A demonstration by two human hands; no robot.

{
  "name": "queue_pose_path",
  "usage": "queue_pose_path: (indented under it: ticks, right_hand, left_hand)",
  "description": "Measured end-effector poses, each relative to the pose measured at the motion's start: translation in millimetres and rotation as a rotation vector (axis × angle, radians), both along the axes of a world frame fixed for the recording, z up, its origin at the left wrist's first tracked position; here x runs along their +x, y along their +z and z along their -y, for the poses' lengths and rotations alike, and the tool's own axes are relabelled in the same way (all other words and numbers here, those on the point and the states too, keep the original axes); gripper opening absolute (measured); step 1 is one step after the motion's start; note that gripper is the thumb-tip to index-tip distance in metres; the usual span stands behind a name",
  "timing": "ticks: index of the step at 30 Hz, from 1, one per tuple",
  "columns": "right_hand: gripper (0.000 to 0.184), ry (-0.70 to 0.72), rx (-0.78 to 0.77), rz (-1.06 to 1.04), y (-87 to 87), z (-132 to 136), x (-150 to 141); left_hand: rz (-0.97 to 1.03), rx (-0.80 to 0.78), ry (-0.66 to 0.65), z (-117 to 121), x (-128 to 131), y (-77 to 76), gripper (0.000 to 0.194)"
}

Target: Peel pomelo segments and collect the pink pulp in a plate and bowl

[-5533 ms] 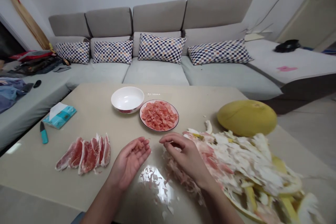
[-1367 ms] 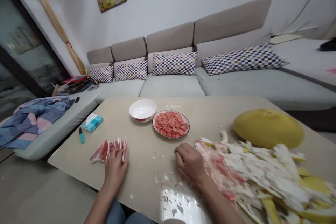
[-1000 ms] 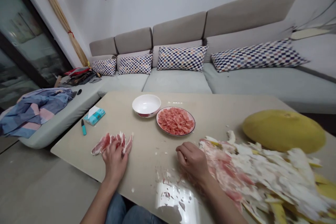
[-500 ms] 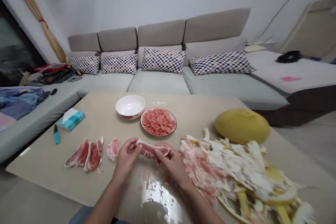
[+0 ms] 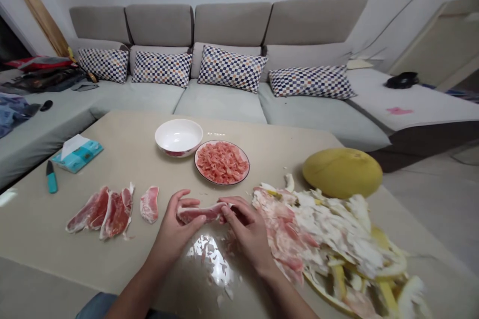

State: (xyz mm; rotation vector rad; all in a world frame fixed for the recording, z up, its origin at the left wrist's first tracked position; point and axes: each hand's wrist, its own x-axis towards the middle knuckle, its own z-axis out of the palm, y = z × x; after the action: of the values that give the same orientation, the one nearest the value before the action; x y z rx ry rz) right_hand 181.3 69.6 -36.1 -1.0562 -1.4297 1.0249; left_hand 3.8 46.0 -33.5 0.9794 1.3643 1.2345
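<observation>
Colour check: patterned cushions, plain table

Cushions point(image 5: 232, 68): checked navy, white and orange. Table point(image 5: 273, 152): plain beige. Bowl point(image 5: 178, 135): white inside. Plate point(image 5: 245, 171): dark-rimmed. Pulp point(image 5: 222, 162): pinkish red. Fruit point(image 5: 342, 173): yellow-green. Knife handle point(image 5: 52, 183): teal. Tissue pack point(image 5: 83, 156): blue, white.

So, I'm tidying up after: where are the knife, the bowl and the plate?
Knife point(image 5: 53, 183): head view, on its teal handle.
Bowl point(image 5: 178, 134): head view, inside.
Plate point(image 5: 246, 159): head view, on its rim.

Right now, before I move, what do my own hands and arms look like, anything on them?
Your left hand and right hand are bare, with no gloves and no ring, watch or bracelet that I can see. No sleeve shows on either forearm, nor any marking.
</observation>
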Motion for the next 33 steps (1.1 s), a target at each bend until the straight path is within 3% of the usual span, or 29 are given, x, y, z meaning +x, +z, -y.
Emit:
queue_pose_path:
  ticks: [2, 6, 8, 13, 18, 21, 24, 27, 30, 33]
  right_hand:
    - [0.017, 0.013, 0.109, 0.092, -1.4, 0.9, 0.3]
    - [0.017, 0.087, 0.167, 0.134, -3.6, 4.4, -2.8]
    - [0.018, 0.075, 0.153, 0.124, -3.2, 6.1, -4.8]
    - [0.023, -0.039, 0.121, 0.065, 1.6, 4.5, -0.2]
    - [0.026, -0.448, 0.015, -0.127, 13.1, -15.0, 36.4]
    - [0.037, -0.607, 0.133, -0.18, 23.4, -24.4, 59.9]
    - [0.043, -0.631, 0.202, 0.173, 28.4, -25.3, 71.3]
    - [0.036, -0.542, 0.168, 0.573, 25.6, -23.7, 77.3]
    - [0.022, -0.457, 0.108, 0.814, 20.0, -24.8, 87.6]
    - [0.028, -0.468, 0.112, 0.914, 16.9, -26.7, 98.7]
  left_hand:
    - [-0.171, 0.043, -0.016, -0.8, -0.5, -1.1, 0.061]
    - [-0.245, 0.044, -0.344, 2.2, 6.7, -0.3, 0.027]
    - [-0.231, 0.066, -0.423, 4.2, 12.1, 0.6, 0.023]
    - [-0.071, 0.046, -0.389, 6.1, 16.1, 4.1, 0.03]
    - [0.225, -0.086, -0.275, 5.8, 7.8, 6.8, 0.036]
    - [0.412, -0.176, -0.226, 6.1, 6.4, 8.8, 0.031]
    - [0.647, -0.212, -0.207, 6.1, 8.1, 11.2, 0.023]
    - [0.815, -0.166, -0.253, 5.1, 8.4, 13.9, 0.016]
    - [0.835, -0.137, -0.317, 4.5, 6.4, 15.7, 0.017]
    - [0.765, -0.126, -0.347, 5.5, 4.0, 15.2, 0.024]
